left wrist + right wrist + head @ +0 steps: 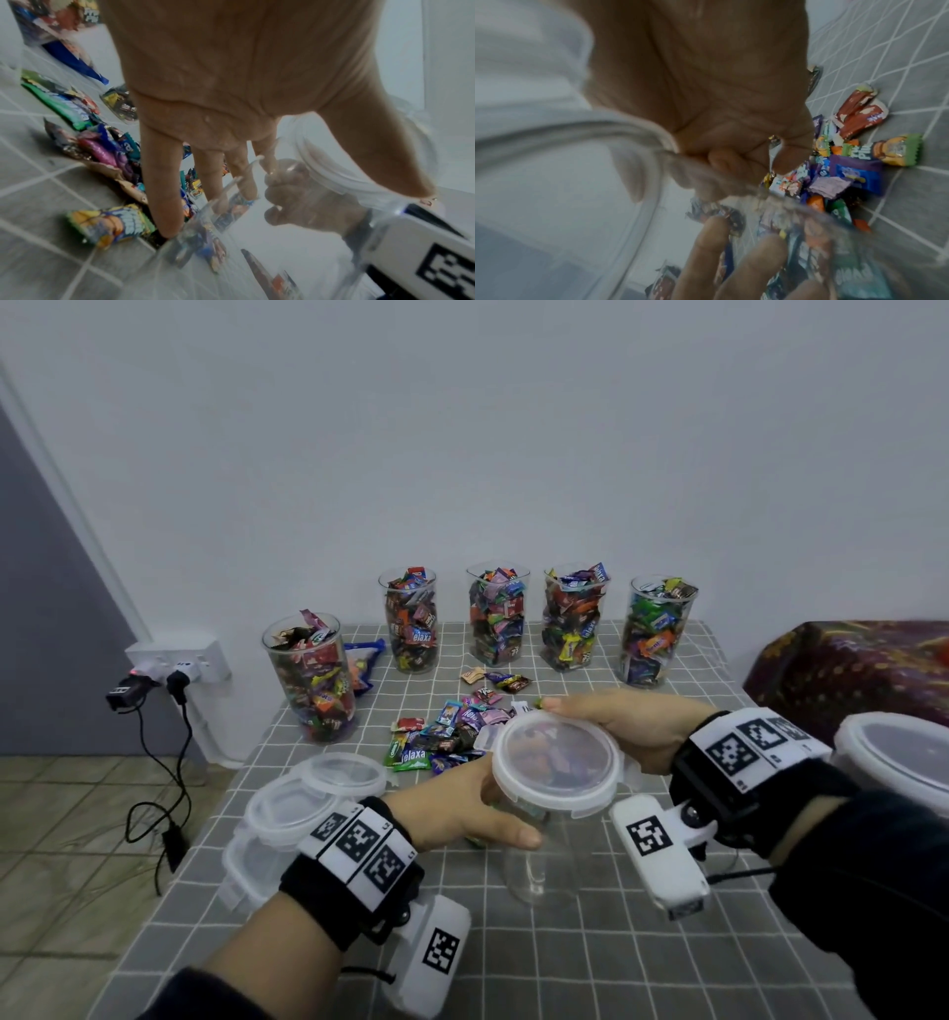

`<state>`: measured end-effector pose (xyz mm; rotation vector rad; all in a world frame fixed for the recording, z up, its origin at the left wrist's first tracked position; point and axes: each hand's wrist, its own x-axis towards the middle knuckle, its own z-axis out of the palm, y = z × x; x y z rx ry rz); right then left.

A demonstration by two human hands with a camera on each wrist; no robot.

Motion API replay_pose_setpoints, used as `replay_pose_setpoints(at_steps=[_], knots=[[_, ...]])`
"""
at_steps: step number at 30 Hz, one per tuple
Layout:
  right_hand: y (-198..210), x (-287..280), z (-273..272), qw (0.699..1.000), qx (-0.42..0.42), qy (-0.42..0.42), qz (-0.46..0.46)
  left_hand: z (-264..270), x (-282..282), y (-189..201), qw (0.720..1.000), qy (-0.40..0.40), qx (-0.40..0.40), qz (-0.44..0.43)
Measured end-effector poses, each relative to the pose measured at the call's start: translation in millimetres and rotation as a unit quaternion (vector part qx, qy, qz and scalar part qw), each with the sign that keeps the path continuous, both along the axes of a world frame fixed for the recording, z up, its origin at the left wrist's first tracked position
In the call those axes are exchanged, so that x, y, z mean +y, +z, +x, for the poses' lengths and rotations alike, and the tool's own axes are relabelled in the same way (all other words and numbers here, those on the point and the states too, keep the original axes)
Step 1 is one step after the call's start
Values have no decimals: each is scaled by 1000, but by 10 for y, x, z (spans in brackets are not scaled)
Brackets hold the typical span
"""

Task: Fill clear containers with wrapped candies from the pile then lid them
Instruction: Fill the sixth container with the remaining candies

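Left hand [457, 809] curls its fingers round a clear container [544, 855] held over the table [667, 968], while the right hand [621, 737] grips the lid [557, 762] on its mouth. It looks almost empty, oddly. Lidding's the step; next, press the rim down evenly, then turn to the candy pile [447, 737] just behind.

Bare cloth [590, 963] nearside; lids [308, 793] crowding left.

Your head camera looks forward and down over the grey grid-patterned tablecloth [590, 968] toward the wall. Each wrist camera sits tight behind its palm, facing along the fingers — both share the loose pile of colourful wrapped candies [447, 737] [102, 154] [854, 162].
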<state>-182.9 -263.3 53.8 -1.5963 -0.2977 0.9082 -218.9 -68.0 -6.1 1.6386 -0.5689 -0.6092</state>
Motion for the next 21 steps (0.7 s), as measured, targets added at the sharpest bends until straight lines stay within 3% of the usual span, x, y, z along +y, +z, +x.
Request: replay_pose_setpoints(at_steps=[4,8,11,13,15,18,21], knots=[[45,20,-18,993,-93,-59,-34,-18,-7,16,1000,14,9,2],[86,-23,9,964,-235,-78,-95,-47,-14,35,1000,20,7,12],[235,-63,-38,952,-289,-86,-50,-68,-29,38,1000,27,10,4],[388,-117,-98,950,-291,-112,-14,-77,-38,36,1000,21,18,-3],[473,-214,-87,938,-290,-189,25,-71,-34,19,1000,16,22,-5],[425,-395,38,890,-246,-373,93,-77,-36,14,999,22,23,-12],[170,-552,165,848,-164,-498,78,-86,-38,18,999,20,25,-13]])
